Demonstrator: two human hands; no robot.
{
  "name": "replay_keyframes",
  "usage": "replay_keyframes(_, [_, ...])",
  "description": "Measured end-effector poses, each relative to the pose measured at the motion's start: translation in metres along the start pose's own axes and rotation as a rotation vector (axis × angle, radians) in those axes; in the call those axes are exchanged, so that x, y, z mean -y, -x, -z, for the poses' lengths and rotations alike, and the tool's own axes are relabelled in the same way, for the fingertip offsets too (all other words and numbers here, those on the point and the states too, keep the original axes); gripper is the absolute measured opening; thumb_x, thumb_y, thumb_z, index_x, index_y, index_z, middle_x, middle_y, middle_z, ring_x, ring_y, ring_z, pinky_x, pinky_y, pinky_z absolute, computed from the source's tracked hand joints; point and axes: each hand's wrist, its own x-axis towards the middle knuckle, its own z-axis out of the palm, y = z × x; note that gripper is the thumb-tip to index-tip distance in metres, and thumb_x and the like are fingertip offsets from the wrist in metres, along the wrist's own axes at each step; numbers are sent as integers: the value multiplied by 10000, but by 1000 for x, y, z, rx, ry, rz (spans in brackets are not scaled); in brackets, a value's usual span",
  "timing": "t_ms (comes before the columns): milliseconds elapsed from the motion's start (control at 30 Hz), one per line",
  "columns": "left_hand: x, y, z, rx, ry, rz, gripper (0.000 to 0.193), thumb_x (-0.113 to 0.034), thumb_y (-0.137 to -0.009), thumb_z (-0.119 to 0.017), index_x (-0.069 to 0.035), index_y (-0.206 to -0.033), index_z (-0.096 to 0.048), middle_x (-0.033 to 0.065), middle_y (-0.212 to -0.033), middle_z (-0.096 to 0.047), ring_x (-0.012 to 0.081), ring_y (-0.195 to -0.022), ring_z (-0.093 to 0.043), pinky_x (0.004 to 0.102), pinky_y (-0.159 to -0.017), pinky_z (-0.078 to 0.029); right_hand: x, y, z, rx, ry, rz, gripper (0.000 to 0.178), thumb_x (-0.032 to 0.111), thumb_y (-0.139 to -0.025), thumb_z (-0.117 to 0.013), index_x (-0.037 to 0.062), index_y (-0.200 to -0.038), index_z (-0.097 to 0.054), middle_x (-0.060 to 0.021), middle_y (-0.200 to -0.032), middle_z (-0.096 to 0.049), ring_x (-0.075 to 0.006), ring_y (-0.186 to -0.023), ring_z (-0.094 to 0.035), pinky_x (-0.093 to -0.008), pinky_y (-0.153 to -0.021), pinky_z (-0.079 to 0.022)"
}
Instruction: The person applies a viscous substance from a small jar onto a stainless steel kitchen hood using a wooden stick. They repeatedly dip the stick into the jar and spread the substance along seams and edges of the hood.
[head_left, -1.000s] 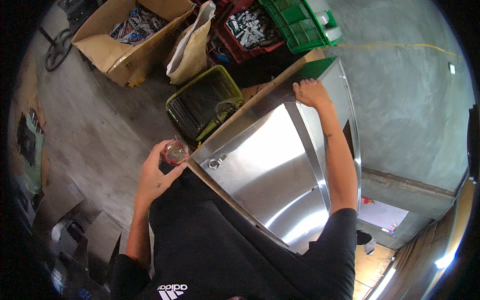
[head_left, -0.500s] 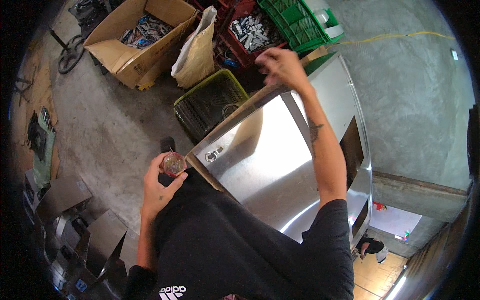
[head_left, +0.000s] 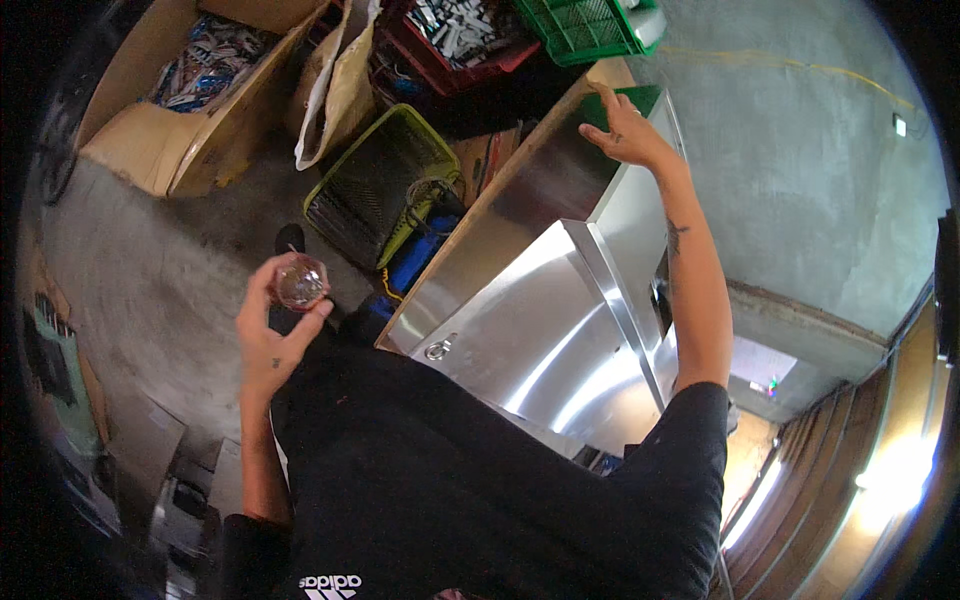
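My left hand point(head_left: 268, 325) is closed around a small round clear cup point(head_left: 301, 284) with a reddish edge; a thin stick seems to jut from its far side. What lies inside the cup is too small to make out. My right arm reaches out over the far end of a metal-topped bench point(head_left: 545, 185). There my right hand point(head_left: 625, 132) has its thumb and forefinger stretched apart, and nothing shows in it. Beside its fingers lie a flat green piece point(head_left: 642, 98) and the bench's wooden edge. Whether the fingertips touch that edge, I cannot tell.
On the bench, a shiny metal panel point(head_left: 530, 340) bears a small ring-shaped metal piece point(head_left: 438, 349). Beyond stand a yellow-green basket point(head_left: 310, 200), a cardboard box point(head_left: 195, 150) of scrap, a sack point(head_left: 350, 110), a red crate point(head_left: 440, 75) and a green crate point(head_left: 575, 40).
My right hand has moved farther out and right, its fingers spreading. The panel's raised edge now stands up more in view. My left hand still holds the cup, now farther left.
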Motion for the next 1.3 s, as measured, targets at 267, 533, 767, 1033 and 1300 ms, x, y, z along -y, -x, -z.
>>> replay_keyframes(267, [18,-61,60,-22,-15,77,651,-117,-908,-870,-7,-1472,-563,133,-1347,-691,222,-1198,-697,376,-1036,-553,-35,0,-75,424,686,-155,658,563,-1139,-299,204,-1687,-363,-188,-1652,-464,-351,-1583,-359,-621,-1308,-184])
replay_keyframes(533, [10,-84,61,-2,4,128,646,-109,-909,-871,6,-1465,-565,138,-1344,-683,216,-1202,-684,374,-1043,-545,134,52,-203,550,216,87,583,443,-1075,-456,118,-1548,-559,-230,-1610,-505,-396,-1552,-398,-588,-1298,-249])
replay_keyframes(767, [9,-111,41,144,3,51,653,-95,-914,-858,-1,-1480,-546,136,-1357,-672,236,-1216,-676,377,-1078,-525,329,60,-109,599,-1307,-305,415,317,-1142,-525,87,-1487,-548,-200,-1202,-730,-293,-1113,-740,-441,-902,-610])
replay_keyframes(1033, [-29,-124,-5,385,-10,-70,647,-155,-848,-914,-47,-1414,-621,126,-1306,-688,235,-1191,-684,366,-1008,-539,319,69,-4,-334,-1339,-330,337,77,-1058,-660,48,-1394,-667,-129,-1249,-687,-202,-1070,-684,-320,-896,-566])
replay_keyframes(1300, [-53,-118,-20,444,-71,-267,661,-121,-832,-871,-53,-1421,-580,166,-1258,-675,349,-1117,-705,410,-954,-572,326,68,43,-481,-1065,-297,393,121,-901,-870,46,-1271,-761,-72,-1037,-663,-165,-950,-631,-310,-850,-516])
